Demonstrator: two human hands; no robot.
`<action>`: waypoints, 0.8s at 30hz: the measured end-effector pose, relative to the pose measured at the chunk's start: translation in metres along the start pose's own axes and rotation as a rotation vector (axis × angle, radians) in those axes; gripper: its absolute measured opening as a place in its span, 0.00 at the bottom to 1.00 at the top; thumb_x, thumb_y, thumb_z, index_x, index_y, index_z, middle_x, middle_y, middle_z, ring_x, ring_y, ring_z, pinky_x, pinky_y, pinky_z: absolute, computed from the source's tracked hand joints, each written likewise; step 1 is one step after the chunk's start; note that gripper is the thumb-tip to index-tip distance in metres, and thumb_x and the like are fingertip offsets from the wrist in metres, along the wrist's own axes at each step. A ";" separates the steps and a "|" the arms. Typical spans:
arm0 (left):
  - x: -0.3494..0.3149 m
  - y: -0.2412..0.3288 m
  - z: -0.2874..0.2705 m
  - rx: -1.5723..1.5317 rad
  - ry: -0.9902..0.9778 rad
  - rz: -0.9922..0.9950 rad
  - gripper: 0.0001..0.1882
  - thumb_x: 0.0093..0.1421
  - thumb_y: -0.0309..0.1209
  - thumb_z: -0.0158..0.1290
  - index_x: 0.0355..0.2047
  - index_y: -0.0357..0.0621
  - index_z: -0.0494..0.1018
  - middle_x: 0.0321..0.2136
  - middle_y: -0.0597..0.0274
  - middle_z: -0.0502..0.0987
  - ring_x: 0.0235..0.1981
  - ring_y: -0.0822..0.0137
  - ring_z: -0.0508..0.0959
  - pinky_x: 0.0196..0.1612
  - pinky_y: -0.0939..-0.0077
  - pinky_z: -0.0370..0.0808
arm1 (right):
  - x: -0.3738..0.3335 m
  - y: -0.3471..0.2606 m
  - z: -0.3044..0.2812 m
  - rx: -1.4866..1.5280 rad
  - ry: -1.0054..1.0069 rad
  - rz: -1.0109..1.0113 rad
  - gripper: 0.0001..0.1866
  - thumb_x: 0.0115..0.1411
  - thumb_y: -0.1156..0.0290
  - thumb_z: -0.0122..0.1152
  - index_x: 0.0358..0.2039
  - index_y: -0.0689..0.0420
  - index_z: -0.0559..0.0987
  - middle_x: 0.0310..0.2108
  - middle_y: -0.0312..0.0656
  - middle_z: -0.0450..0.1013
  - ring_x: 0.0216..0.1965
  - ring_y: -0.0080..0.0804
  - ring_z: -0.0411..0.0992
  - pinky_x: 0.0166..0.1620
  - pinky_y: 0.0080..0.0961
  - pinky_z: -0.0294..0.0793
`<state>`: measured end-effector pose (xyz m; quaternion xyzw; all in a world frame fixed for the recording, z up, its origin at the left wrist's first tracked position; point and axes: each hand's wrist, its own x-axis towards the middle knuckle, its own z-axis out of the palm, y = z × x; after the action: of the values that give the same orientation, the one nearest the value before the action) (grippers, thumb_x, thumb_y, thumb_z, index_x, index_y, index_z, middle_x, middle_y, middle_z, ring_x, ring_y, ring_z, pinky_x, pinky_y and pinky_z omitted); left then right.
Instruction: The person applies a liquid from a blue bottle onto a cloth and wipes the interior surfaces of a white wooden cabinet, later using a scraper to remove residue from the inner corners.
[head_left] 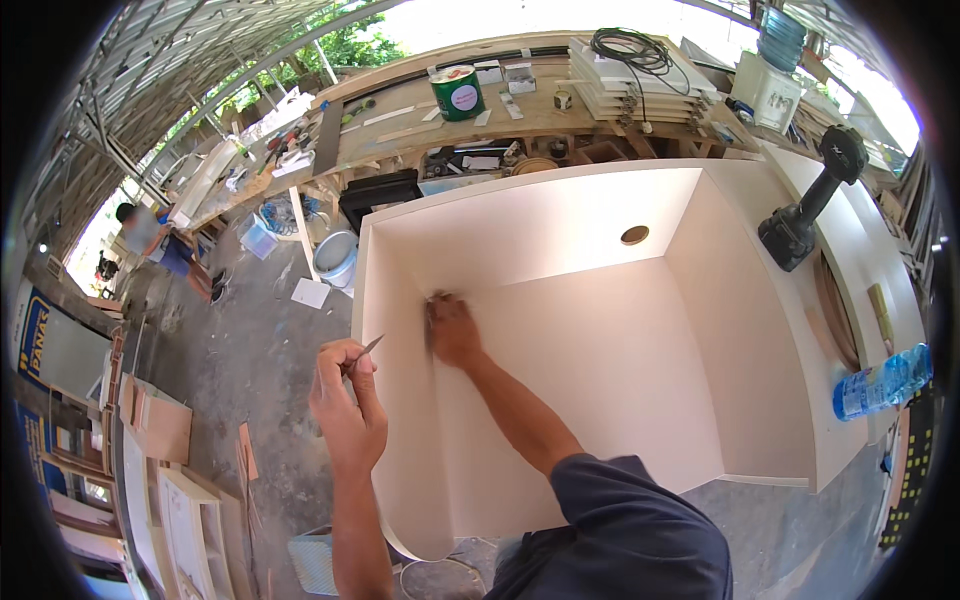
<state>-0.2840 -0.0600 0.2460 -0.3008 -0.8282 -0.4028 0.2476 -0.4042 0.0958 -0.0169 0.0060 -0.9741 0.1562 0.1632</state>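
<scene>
Cabinet [590, 370] seen in creamy white, centre of frame. Sleeve [640, 520] seen in dark navy, bottom. Green can [446, 98] marked with pale label [465, 98], top. Drill [812, 208] cased in black, upper right; bottle [880, 385] tinted blue.

A grey floor [290, 370], stained and scuffed, carries a large white cabinet [580, 380]. Left of the cabinet, a bucket [336, 262], a square white offcut [310, 292] and some wood strips [247, 450] also rest on the floor. The cabinet's broad right side [745, 195] bears a black cordless drill [790, 238] and a blue-tinted bottle [882, 382]. Behind the cabinet runs a long wooden surface [543, 120]; on it stand a green can [458, 93] (with a pale round label), a small tin [562, 100] and a stack of white boards [600, 85].
</scene>
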 end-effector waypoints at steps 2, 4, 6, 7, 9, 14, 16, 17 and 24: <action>-0.007 -0.003 -0.019 0.072 -0.023 -0.008 0.04 0.69 0.25 0.49 0.39 0.38 0.67 0.35 0.56 0.74 0.31 0.64 0.76 0.37 0.69 0.74 | 0.009 -0.025 -0.017 0.018 -0.096 -0.054 0.24 0.63 0.69 0.48 0.60 0.61 0.73 0.66 0.47 0.63 0.66 0.49 0.59 0.69 0.46 0.53; -0.011 0.001 -0.018 0.083 -0.067 -0.006 0.03 0.69 0.25 0.49 0.39 0.38 0.66 0.35 0.55 0.75 0.32 0.61 0.76 0.38 0.68 0.74 | -0.007 0.020 -0.020 0.053 0.017 -0.112 0.22 0.63 0.69 0.50 0.56 0.58 0.76 0.64 0.45 0.67 0.64 0.46 0.61 0.67 0.45 0.57; -0.007 0.006 -0.022 0.089 -0.097 0.022 0.02 0.68 0.23 0.48 0.40 0.37 0.66 0.36 0.53 0.75 0.34 0.56 0.76 0.41 0.65 0.74 | -0.024 0.077 -0.035 0.069 0.128 -0.072 0.21 0.61 0.70 0.51 0.55 0.57 0.77 0.60 0.43 0.71 0.62 0.43 0.65 0.64 0.44 0.61; -0.007 0.004 -0.021 0.085 -0.093 0.026 0.02 0.68 0.23 0.48 0.40 0.37 0.66 0.36 0.53 0.75 0.34 0.56 0.76 0.41 0.65 0.74 | -0.038 0.118 -0.047 0.053 0.195 -0.043 0.21 0.61 0.71 0.50 0.56 0.57 0.76 0.57 0.43 0.73 0.61 0.43 0.66 0.63 0.44 0.62; -0.009 -0.002 -0.018 0.087 -0.057 0.095 0.06 0.64 0.18 0.49 0.40 0.37 0.66 0.38 0.51 0.74 0.37 0.51 0.76 0.41 0.60 0.73 | -0.068 0.182 -0.088 -0.069 0.354 0.065 0.14 0.60 0.74 0.52 0.45 0.57 0.79 0.48 0.47 0.76 0.52 0.44 0.72 0.55 0.43 0.71; -0.003 -0.003 -0.015 0.093 -0.032 0.103 0.06 0.65 0.18 0.48 0.41 0.37 0.65 0.38 0.51 0.74 0.39 0.48 0.75 0.42 0.59 0.73 | -0.085 0.302 -0.140 -0.291 0.516 0.574 0.15 0.63 0.67 0.54 0.43 0.65 0.81 0.46 0.53 0.77 0.47 0.50 0.76 0.50 0.44 0.75; -0.005 -0.006 -0.026 0.125 -0.012 0.086 0.06 0.65 0.18 0.48 0.41 0.37 0.65 0.39 0.50 0.74 0.39 0.48 0.75 0.42 0.59 0.73 | -0.038 0.272 -0.121 0.274 0.878 1.073 0.20 0.66 0.62 0.53 0.46 0.66 0.81 0.50 0.55 0.76 0.52 0.50 0.75 0.54 0.43 0.74; -0.001 -0.002 -0.021 0.090 -0.005 0.085 0.06 0.65 0.18 0.48 0.41 0.37 0.65 0.39 0.50 0.74 0.39 0.48 0.75 0.42 0.59 0.73 | -0.023 0.287 -0.102 0.288 1.050 1.096 0.25 0.68 0.57 0.51 0.53 0.66 0.78 0.56 0.59 0.72 0.56 0.52 0.72 0.57 0.43 0.72; 0.001 0.001 -0.007 0.011 -0.015 0.024 0.04 0.67 0.21 0.48 0.41 0.37 0.66 0.39 0.49 0.76 0.37 0.52 0.76 0.42 0.64 0.75 | 0.094 -0.031 0.041 0.416 0.509 1.093 0.34 0.72 0.54 0.47 0.68 0.65 0.57 0.70 0.64 0.51 0.70 0.67 0.48 0.70 0.49 0.53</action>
<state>-0.2826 -0.0649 0.2508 -0.3126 -0.8285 -0.3930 0.2479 -0.5043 0.0573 -0.0147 -0.4975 -0.7168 0.3992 0.2816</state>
